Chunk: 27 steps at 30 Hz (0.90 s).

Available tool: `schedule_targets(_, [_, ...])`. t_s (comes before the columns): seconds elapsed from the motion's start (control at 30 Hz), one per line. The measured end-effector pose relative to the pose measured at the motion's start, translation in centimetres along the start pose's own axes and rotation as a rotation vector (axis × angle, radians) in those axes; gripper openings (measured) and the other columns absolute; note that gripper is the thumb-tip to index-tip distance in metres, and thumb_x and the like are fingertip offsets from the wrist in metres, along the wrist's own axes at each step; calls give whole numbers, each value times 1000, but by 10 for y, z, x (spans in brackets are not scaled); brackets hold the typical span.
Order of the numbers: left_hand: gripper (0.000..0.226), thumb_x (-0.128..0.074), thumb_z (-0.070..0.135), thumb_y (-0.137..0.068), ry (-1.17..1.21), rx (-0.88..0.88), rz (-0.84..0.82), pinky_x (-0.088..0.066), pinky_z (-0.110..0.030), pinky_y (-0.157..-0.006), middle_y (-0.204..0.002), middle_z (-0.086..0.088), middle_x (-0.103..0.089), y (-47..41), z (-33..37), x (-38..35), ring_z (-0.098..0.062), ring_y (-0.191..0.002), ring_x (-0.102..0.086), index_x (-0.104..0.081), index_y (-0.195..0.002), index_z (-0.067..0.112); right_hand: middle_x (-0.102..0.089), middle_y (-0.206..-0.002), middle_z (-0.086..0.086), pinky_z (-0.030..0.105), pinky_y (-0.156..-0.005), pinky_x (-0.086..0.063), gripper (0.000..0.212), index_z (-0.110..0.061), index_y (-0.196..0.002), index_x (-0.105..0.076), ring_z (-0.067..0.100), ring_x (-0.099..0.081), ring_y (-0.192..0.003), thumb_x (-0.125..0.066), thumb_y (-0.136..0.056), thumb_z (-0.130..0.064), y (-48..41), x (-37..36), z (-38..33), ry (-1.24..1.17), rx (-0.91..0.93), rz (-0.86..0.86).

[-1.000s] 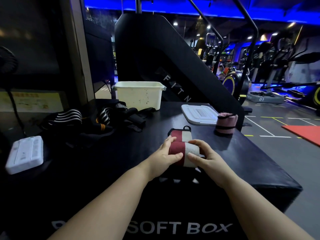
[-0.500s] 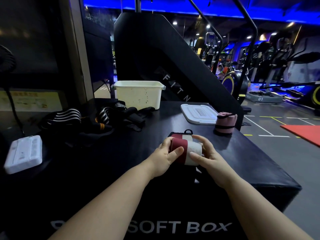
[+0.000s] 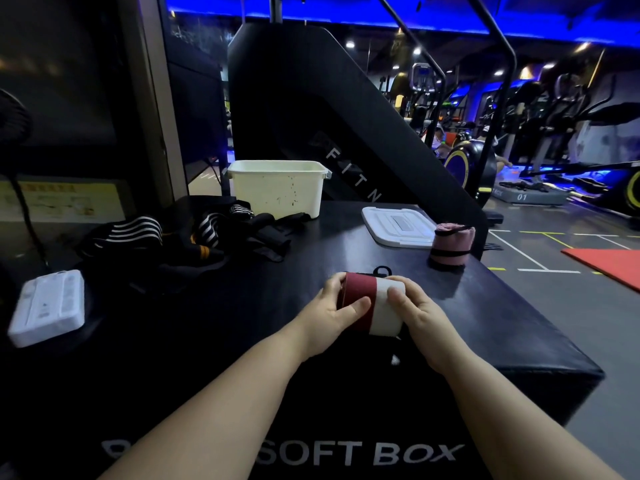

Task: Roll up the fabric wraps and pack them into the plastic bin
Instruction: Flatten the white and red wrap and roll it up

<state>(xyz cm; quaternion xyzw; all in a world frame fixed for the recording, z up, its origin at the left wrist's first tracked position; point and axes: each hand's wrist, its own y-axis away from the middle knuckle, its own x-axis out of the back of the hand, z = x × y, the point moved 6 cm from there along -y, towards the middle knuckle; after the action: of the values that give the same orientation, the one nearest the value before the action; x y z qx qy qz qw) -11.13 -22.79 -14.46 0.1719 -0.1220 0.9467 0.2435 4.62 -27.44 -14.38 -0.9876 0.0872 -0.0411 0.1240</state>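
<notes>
A red and white fabric wrap [image 3: 372, 299], rolled into a thick cylinder, lies on the black soft box [image 3: 485, 323] in front of me. My left hand [image 3: 332, 313] grips its red end, thumb on top. My right hand [image 3: 415, 313] grips the white end. A black loop of the wrap [image 3: 382, 270] shows behind the roll. A rolled pink wrap [image 3: 452, 245] with a black band stands upright to the right. The cream plastic bin [image 3: 277, 187] sits open at the back of the box.
A heap of black wraps with white stripes [image 3: 180, 237] lies left of the bin. The bin's white lid [image 3: 398, 225] lies flat at the right. A white flat case [image 3: 48, 306] rests at the far left. Gym machines [image 3: 478, 168] stand behind.
Both hands have rolled the wrap further away from me; the flat tail that lay behind the roll is now wound in, leaving only the black loop visible.
</notes>
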Motion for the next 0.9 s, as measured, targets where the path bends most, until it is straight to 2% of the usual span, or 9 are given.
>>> schedule_targets(0.07, [57, -62, 48, -90, 2, 6, 7, -43, -25, -99, -131, 1, -54, 0, 1, 0, -9, -117, -55, -41, -138, 26, -72, -104, -5, 36, -89, -52, 32, -34, -107, -64, 10, -66, -95, -66, -79, -49, 3, -1, -4, 38, 27, -12])
schedule_targets(0.13, [55, -61, 47, -91, -2, 14, 20, -43, -22, -95, -131, 1, -55, -1, 1, 0, -9, -115, -55, -43, -137, 23, -71, -109, -3, 35, -88, -53, 46, -32, -112, -63, 13, -66, -98, -69, -70, -50, 4, -1, -5, 32, 46, -58])
schedule_targets(0.23, [79, -57, 76, -70, -15, 49, 49, -46, -35, -103, -126, 2, -59, -3, -3, -1, -12, -114, -58, -47, -131, 26, -67, -116, 2, 36, -88, -55, 64, -39, -128, -52, 19, -67, -102, -76, -69, -45, 3, 0, 0, -4, 4, -99])
schedule_targets(0.37, [84, -51, 85, -60, -73, 65, 102, -46, -39, -102, -120, 5, -58, 0, -2, 2, -13, -112, -57, -55, -119, 26, -71, -104, 5, 28, -73, -55, 46, -40, -119, -57, 19, -68, -87, -71, -75, -41, 3, -3, 0, -64, 6, -133])
schedule_targets(0.5, [68, -61, 59, -81, -33, 3, 56, -40, -18, -99, -125, 8, -45, 4, 4, 2, -7, -113, -49, -38, -138, 29, -71, -103, 10, 34, -77, -52, 33, -39, -110, -63, 18, -65, -85, -67, -78, -38, 0, -2, 4, -52, 0, -64])
schedule_targets(0.63, [47, -58, 54, -89, -61, -6, 42, -42, -25, -96, -126, 0, -51, 2, 2, 4, -11, -111, -51, -45, -131, 36, -71, -104, 2, 41, -82, -53, 42, -36, -114, -61, 17, -66, -89, -66, -75, -52, -1, -3, 5, 33, 17, -32])
schedule_targets(0.7, [52, -55, 63, -84, -61, 14, 52, -43, -29, -99, -125, 0, -53, 0, 0, 3, -13, -112, -53, -45, -128, 37, -68, -113, 0, 40, -85, -55, 54, -37, -119, -57, 18, -67, -97, -65, -71, -60, 1, -4, 5, 91, 39, -63])
schedule_targets(0.8, [62, -48, 70, -77, -76, 45, 57, -42, -38, -104, -125, -1, -54, -2, -1, 2, -17, -115, -53, -43, -129, 35, -55, -131, -2, 31, -87, -54, 67, -39, -129, -51, 12, -63, -107, -67, -68, -60, 2, -3, 5, 170, 61, -89])
schedule_targets(0.9, [65, -42, 72, -81, -126, 77, 71, -40, -40, -106, -128, -3, -52, -6, -4, 1, -22, -119, -51, -43, -133, 32, -54, -132, -8, 34, -91, -54, 56, -53, -125, -50, 18, -64, -108, -70, -72, -51, 2, -4, 2, 123, 56, -105])
